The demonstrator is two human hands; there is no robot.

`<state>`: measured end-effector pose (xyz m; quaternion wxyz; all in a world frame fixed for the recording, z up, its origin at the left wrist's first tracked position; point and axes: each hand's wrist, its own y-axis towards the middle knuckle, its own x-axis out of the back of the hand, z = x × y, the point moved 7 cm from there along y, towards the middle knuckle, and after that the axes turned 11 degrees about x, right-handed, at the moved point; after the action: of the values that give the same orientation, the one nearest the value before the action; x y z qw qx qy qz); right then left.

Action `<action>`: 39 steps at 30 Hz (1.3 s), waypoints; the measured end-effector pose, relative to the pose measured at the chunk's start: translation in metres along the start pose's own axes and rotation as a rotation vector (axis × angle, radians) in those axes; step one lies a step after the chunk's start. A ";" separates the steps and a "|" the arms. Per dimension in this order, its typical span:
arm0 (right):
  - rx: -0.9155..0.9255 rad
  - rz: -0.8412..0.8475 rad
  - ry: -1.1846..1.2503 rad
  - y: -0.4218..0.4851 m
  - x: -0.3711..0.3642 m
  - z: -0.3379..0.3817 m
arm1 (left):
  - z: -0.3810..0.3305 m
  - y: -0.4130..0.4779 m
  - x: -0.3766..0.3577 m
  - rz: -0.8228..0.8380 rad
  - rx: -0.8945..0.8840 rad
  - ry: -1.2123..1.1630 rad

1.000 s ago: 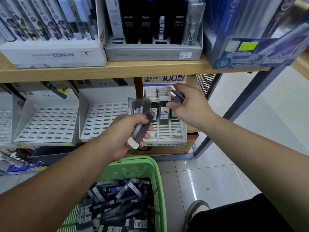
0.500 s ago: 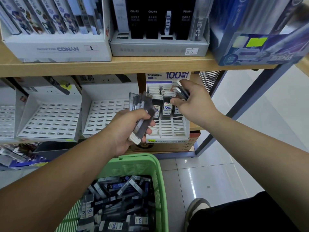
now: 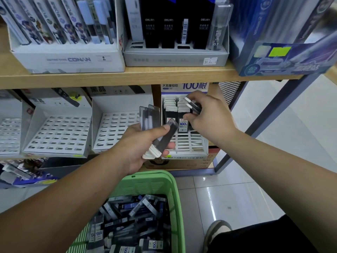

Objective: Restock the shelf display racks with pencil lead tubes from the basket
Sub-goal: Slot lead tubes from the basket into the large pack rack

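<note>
Presently we note the green basket (image 3: 145, 181) at floor level, loaded with loose pencil lead tubes (image 3: 131, 216). Above it, the right-hand display rack (image 3: 189, 145) is filled in its rear rows only, and its front slots are vacant. The left hand (image 3: 138, 143) grips a fanned bundle of tubes (image 3: 151, 117). The right hand (image 3: 209, 114) pinches what appear to be two tubes (image 3: 191, 105) over the stocked rows. We judge insertion to be in hand; the next move calls for aligning one tube upright over a vacant slot.

Basket (image 3: 176, 189) low centre, loose lead tubes (image 3: 135, 212) inside. Above it, left hand (image 3: 138, 147) gripping tube bundle (image 3: 151, 121) before slotted rack (image 3: 113, 132). Right hand (image 3: 211, 115) just right, pinching two tubes (image 3: 192, 106) over rightmost rack (image 3: 187, 145); standing tubes (image 3: 170, 108) at that rack's back. Shelf board (image 3: 127, 77) overhead, display boxes (image 3: 69, 59) on it.
</note>
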<state>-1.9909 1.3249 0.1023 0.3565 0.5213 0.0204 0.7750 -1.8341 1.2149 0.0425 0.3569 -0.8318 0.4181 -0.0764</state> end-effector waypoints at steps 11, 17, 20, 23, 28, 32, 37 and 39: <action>0.302 0.198 0.271 -0.017 -0.011 0.016 | -0.002 0.002 -0.022 0.091 0.112 -0.073; -0.137 0.138 0.547 -0.025 -0.006 -0.021 | -0.003 0.006 -0.026 0.033 0.015 -0.101; -0.381 0.148 0.798 -0.037 -0.010 -0.031 | -0.001 0.005 -0.028 -0.015 -0.048 -0.023; -0.422 0.154 0.896 -0.043 -0.011 -0.026 | 0.000 0.003 -0.034 -0.026 -0.103 0.068; -0.434 0.013 0.894 -0.036 0.007 -0.034 | -0.002 0.008 -0.035 -0.039 -0.157 0.156; -0.419 -0.036 0.866 -0.031 0.019 -0.036 | -0.002 0.009 -0.038 -0.057 -0.187 0.257; -0.215 -0.086 0.581 -0.017 0.041 -0.043 | -0.006 0.015 -0.020 -0.189 -0.168 0.177; -0.168 -0.028 0.473 -0.017 0.035 -0.045 | -0.003 0.018 -0.017 -0.191 -0.143 0.161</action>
<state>-2.0260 1.3728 0.1026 0.3946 0.2935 0.0459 0.8695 -1.8580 1.2187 0.0355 0.2530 -0.8823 0.3687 -0.1467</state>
